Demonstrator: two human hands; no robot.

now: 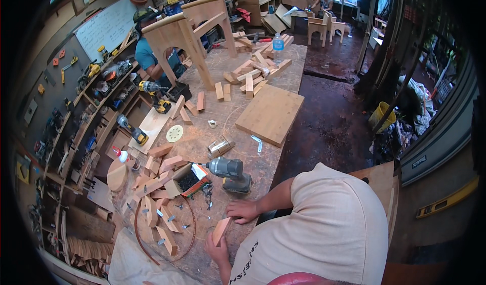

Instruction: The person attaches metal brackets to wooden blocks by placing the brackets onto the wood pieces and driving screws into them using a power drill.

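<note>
At the near edge of the workbench (202, 128), my left hand (217, 250) is closed on the near end of a short wooden block (221, 230). My right hand (243, 210) rests on the bench at the block's far end, fingers stretched out; whether they touch the block is unclear. Just beyond it stands a cordless drill (230, 173). Left of the drill is an opened box of dark screws (190, 180), some spilled beside it. Several wooden blocks (151, 211) lie further left, some with small metal plates on them.
A wooden board (271, 114) lies at the bench's right edge, with a plastic bottle (278, 42) and piled offcuts behind. A glue bottle (126, 158) stands left. Across the bench, a person (152, 57) is beside an upturned wooden frame (187, 37). Tool shelves (96, 100) line the left wall.
</note>
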